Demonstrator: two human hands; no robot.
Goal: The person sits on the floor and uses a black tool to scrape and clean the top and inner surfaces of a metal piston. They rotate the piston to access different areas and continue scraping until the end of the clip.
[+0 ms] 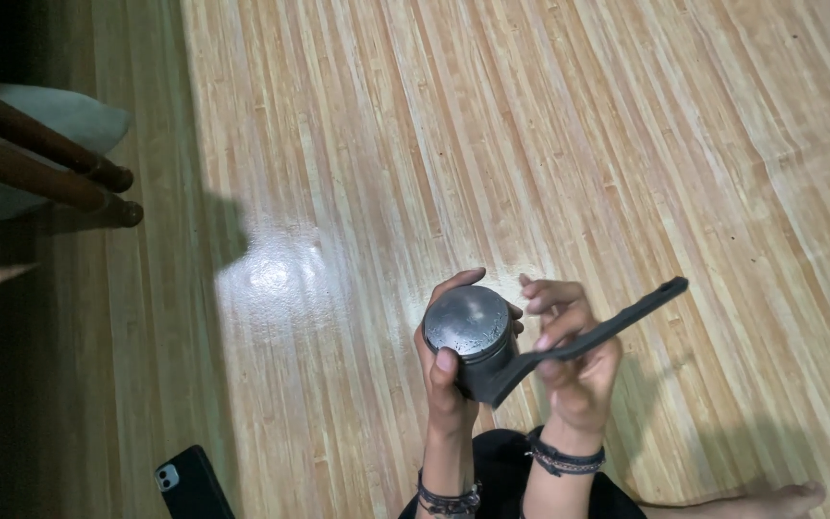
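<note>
Head view looks straight down on a glossy wooden plank floor (549,144), lit brightly at the centre and falling into shadow on the left. Low in the frame, the person's left hand (446,380) wraps around a short, round, dark metal cylinder (470,336), thumb laid on the near rim and fingers curled round the far side, so the shiny, slightly smudged flat top faces the camera. The right hand (578,365) sits just beside it on the right, fingers folded closed over a long, flat, dark tool (602,336) whose near end meets the cylinder's side; its slim handle runs up and to the right, ending in a small holed tip above the floor. Both hands are held up off the floor, close together, each wrist wearing a dark braided band (565,459). A dark garment (501,461) shows between the forearms at the bottom edge, and a bare foot (780,500) rests at the bottom right. A black phone (189,485) lies on the floor at the near left. At the far left, two brown wooden furniture legs (60,168) reach into the frame beside a pale cushion (74,113).
</note>
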